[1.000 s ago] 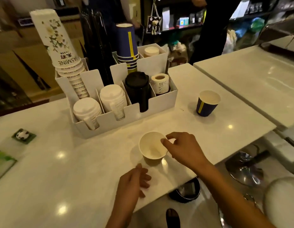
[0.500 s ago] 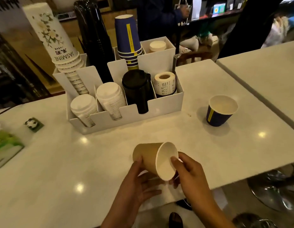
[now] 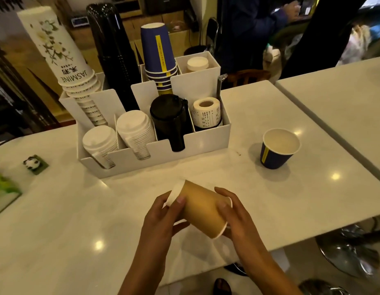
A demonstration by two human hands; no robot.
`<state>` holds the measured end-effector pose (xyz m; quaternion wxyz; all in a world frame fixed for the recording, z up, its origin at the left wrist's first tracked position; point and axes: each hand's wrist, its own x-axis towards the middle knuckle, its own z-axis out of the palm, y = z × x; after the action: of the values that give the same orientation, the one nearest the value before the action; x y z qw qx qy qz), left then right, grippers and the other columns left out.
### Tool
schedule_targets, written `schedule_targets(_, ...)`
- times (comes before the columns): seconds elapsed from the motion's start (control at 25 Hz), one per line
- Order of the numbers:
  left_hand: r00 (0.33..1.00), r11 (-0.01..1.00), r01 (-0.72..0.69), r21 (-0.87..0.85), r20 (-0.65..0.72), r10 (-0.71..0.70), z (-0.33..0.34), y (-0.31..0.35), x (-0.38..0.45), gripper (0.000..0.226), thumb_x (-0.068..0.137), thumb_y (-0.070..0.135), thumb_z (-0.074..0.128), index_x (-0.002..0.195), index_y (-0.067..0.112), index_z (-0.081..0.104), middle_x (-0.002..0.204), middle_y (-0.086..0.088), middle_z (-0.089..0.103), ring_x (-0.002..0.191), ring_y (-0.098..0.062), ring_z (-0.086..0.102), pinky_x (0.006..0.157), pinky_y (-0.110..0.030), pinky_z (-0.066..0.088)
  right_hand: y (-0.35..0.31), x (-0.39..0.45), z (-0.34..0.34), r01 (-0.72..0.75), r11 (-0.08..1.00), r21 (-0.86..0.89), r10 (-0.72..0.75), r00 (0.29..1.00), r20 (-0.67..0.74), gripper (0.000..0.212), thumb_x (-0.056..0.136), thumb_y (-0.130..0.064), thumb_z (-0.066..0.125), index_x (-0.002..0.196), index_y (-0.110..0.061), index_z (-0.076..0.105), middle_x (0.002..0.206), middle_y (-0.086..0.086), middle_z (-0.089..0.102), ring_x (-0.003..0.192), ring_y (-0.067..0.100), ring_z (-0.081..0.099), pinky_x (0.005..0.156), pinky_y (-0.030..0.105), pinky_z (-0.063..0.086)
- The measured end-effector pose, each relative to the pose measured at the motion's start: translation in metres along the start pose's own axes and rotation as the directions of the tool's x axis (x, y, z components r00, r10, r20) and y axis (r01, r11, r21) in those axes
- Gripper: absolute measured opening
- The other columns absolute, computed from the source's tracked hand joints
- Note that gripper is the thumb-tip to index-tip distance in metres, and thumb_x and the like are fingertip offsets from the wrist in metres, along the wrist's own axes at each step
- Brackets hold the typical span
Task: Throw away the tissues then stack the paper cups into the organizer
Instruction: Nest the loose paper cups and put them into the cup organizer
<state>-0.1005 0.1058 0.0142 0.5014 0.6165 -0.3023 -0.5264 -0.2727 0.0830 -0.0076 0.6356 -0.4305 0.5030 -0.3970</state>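
Both hands hold a tan paper cup [image 3: 200, 206] on its side above the near part of the white counter. My left hand [image 3: 163, 218] grips its white rim, which points left and away. My right hand [image 3: 233, 218] holds its base end. A blue paper cup [image 3: 277, 149] with a yellow stripe stands upright and alone to the right. The white organizer [image 3: 202, 143] sits behind, holding an upside-down stack of blue cups [image 3: 160, 60], a stack of white jasmine-print cups [image 3: 63, 58], a black cup stack [image 3: 114, 54] and a small tan stack [image 3: 197, 64]. No tissue shows.
The organizer's front slots hold white lids [image 3: 99, 143], black lids [image 3: 170, 120] and a label roll [image 3: 206, 111]. A panda trinket [image 3: 33, 163] and a green packet [image 3: 2, 190] lie at the left. A second counter [image 3: 344, 99] adjoins on the right. People stand behind. Stool bases [image 3: 351, 252] show below.
The tan cup went from upright on the counter to lifted, then turned over between both hands; its mouth faced right half a second ago and now faces left and away.
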Motion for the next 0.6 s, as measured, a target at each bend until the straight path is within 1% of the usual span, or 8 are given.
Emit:
schedule_targets(0.12, 0.997, 0.997, -0.071, -0.003, -0.017, 0.071, 0.009, 0.005, 0.001, 0.050, 0.067, 0.065, 0.068, 0.113, 0.046, 0.063, 0.106, 0.022, 0.071, 0.096, -0.003, 0.070, 0.064, -0.018, 0.058, 0.001, -0.001, -0.003, 0.086, 0.992, -0.097, -0.084, 0.996, 0.029, 0.048, 0.067, -0.068, 0.069, 0.110, -0.049, 0.061, 0.114, -0.020, 0.065, 0.103, 0.007, 0.066, 0.078, 0.026, 0.057)
schedule_targets(0.2, 0.992, 0.992, -0.119, 0.049, -0.027, 0.121, 0.012, 0.009, 0.005, 0.045, 0.065, 0.069, 0.068, 0.106, 0.051, 0.064, 0.103, 0.032, 0.069, 0.094, 0.006, 0.067, 0.063, -0.011, 0.054, -0.004, 0.001, -0.009, 0.116, 0.971, -0.208, -0.099, 0.991, 0.090, 0.053, 0.067, -0.066, 0.072, 0.114, -0.044, 0.059, 0.116, -0.021, 0.066, 0.109, 0.005, 0.064, 0.087, 0.029, 0.055)
schedule_targets(0.24, 0.989, 0.984, -0.146, 0.099, -0.007, 0.147, 0.014, 0.012, 0.007, 0.041, 0.066, 0.071, 0.070, 0.103, 0.054, 0.064, 0.104, 0.033, 0.069, 0.094, 0.008, 0.066, 0.063, -0.009, 0.053, -0.011, 0.002, -0.012, 0.139, 0.963, -0.230, -0.117, 0.987, 0.107, 0.056, 0.068, -0.065, 0.072, 0.118, -0.042, 0.058, 0.118, -0.021, 0.066, 0.111, 0.004, 0.063, 0.089, 0.029, 0.054)
schedule_targets(0.32, 0.977, 0.949, -0.213, 0.231, 0.062, 0.204, 0.021, 0.016, 0.012, 0.042, 0.068, 0.073, 0.071, 0.105, 0.055, 0.063, 0.106, 0.032, 0.069, 0.096, 0.007, 0.065, 0.066, -0.008, 0.052, -0.027, 0.010, -0.021, 0.194, 0.953, -0.230, -0.172, 0.978, 0.114, 0.056, 0.072, -0.065, 0.071, 0.123, -0.044, 0.057, 0.120, -0.021, 0.066, 0.112, 0.003, 0.063, 0.085, 0.024, 0.056)
schedule_targets(0.4, 0.961, 0.883, -0.275, 0.380, 0.098, 0.257, 0.035, 0.018, 0.017, 0.046, 0.068, 0.075, 0.067, 0.108, 0.056, 0.057, 0.106, 0.039, 0.062, 0.096, 0.006, 0.063, 0.070, -0.006, 0.049, -0.048, 0.022, -0.028, 0.222, 0.929, -0.296, -0.206, 0.975, 0.085, 0.052, 0.072, -0.076, 0.062, 0.118, -0.052, 0.057, 0.115, -0.029, 0.066, 0.106, -0.002, 0.064, 0.074, 0.011, 0.053)
schedule_targets(0.48, 0.940, 0.815, -0.336, 0.473, 0.121, 0.318, 0.049, 0.020, 0.022, 0.052, 0.064, 0.070, 0.064, 0.112, 0.055, 0.049, 0.114, 0.040, 0.052, 0.098, 0.002, 0.059, 0.082, -0.011, 0.046, -0.066, 0.034, -0.032, 0.211, 0.872, -0.441, -0.212, 0.976, 0.047, 0.061, 0.062, -0.084, 0.055, 0.114, -0.052, 0.057, 0.110, -0.032, 0.062, 0.097, -0.003, 0.064, 0.066, 0.005, 0.049)
schedule_targets(0.52, 0.933, 0.797, -0.356, 0.488, 0.134, 0.335, 0.054, 0.021, 0.026, 0.057, 0.063, 0.068, 0.064, 0.115, 0.052, 0.049, 0.118, 0.035, 0.053, 0.100, -0.002, 0.059, 0.087, -0.018, 0.048, -0.073, 0.040, -0.033, 0.200, 0.844, -0.498, -0.212, 0.977, 0.033, 0.064, 0.059, -0.085, 0.054, 0.113, -0.051, 0.055, 0.108, -0.031, 0.060, 0.094, -0.002, 0.062, 0.065, 0.005, 0.047)
schedule_targets(0.6, 0.926, 0.766, -0.376, 0.521, 0.174, 0.336, 0.059, 0.023, 0.034, 0.071, 0.064, 0.069, 0.064, 0.129, 0.045, 0.048, 0.131, 0.021, 0.057, 0.110, -0.010, 0.058, 0.098, -0.031, 0.050, -0.082, 0.048, -0.034, 0.209, 0.794, -0.571, -0.246, 0.969, 0.013, 0.063, 0.060, -0.087, 0.054, 0.112, -0.052, 0.053, 0.103, -0.030, 0.059, 0.088, -0.002, 0.061, 0.062, 0.005, 0.044)
